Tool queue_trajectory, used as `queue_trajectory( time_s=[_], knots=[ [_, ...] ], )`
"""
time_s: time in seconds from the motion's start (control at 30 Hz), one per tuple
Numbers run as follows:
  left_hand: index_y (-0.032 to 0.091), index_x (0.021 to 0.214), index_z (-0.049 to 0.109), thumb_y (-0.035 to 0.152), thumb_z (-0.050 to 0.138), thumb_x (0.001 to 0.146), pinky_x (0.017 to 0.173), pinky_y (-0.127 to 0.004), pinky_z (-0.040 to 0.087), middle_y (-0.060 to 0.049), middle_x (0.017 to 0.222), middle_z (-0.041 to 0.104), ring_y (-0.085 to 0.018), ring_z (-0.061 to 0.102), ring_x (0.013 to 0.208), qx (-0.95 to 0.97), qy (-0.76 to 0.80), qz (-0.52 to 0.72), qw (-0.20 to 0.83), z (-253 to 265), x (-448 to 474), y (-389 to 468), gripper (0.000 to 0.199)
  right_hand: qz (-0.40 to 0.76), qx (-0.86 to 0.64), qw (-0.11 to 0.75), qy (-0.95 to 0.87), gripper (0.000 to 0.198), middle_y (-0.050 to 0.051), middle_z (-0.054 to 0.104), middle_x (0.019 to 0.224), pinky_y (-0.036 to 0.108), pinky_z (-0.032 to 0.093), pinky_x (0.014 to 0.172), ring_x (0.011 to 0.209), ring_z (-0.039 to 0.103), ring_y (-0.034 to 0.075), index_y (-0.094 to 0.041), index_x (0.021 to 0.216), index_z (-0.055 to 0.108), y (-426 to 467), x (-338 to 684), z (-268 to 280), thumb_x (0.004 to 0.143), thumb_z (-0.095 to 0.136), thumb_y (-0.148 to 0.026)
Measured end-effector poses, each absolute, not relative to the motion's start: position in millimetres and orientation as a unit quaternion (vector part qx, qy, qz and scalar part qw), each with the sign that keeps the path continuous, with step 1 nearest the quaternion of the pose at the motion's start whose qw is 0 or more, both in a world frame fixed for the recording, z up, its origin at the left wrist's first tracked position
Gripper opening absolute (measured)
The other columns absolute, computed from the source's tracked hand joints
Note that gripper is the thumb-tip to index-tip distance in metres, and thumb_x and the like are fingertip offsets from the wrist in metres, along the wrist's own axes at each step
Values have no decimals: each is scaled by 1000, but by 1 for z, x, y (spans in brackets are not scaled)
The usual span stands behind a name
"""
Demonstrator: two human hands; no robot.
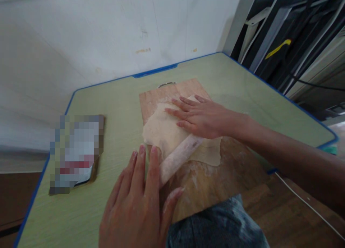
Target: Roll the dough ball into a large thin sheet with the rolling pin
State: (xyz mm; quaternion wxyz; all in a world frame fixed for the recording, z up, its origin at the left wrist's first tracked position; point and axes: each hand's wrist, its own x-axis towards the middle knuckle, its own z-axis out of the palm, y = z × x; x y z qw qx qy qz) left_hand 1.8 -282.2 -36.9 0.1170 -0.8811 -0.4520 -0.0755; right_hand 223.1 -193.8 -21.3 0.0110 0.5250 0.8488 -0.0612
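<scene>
A thin, uneven sheet of dough (pixel 167 127) lies on a wooden board (pixel 147 100) dusted with flour. Across its near part rests a floury rolling pin (pixel 179 158), slanting from lower left to upper right. My right hand (pixel 198 116) is flat over the dough and the pin's far end, fingers spread; its palm hides that end. Beside the pin's near end is my left hand (pixel 137 197), fingers stretched forward and the thumb apart. Whether the left thumb or palm touches the pin I cannot tell.
A blue-edged green table (pixel 115 93) carries the board, which overhangs its near side. A blurred-out flat object (pixel 78 151) lies at left. White wall (pixel 107 36) stands behind, with dark flat panels (pixel 291 36) leaning at right. My denim-covered leg (pixel 215 226) is below the board.
</scene>
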Motion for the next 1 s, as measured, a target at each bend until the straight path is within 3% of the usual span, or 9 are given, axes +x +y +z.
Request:
queue_trajectory(
  time_s=[0.37,0.57,0.8,1.0],
  knots=[
    [8,142,25,62,26,87,91,-44,45,-18,141,39,-34,42,125,-900,-409,-77,131,-45,-1,-298,77,28,524,-31,851,47,12,34,145,53,26,105,134,30,26,-20,139,38,-243,231,-23,96,22,-31],
    [9,142,26,60,21,89,97,-53,36,-21,142,37,-37,36,129,-881,-444,-81,140,-47,4,-307,74,46,575,-87,812,48,7,39,143,46,29,106,132,34,21,-21,140,34,-283,232,-31,95,25,-35],
    [9,140,30,58,24,90,98,-55,35,-23,140,39,-37,40,126,-876,-452,-85,145,-49,11,-317,70,92,572,-133,804,48,9,34,146,48,29,106,134,29,22,-21,139,35,-319,233,-42,95,30,-36],
    [10,136,36,47,28,92,97,-55,37,-21,138,43,-36,44,123,-861,-479,-100,138,-48,19,-309,58,64,534,-126,833,50,8,32,147,48,28,107,135,27,22,-21,141,32,-293,238,-37,96,23,-39]
  ],
)
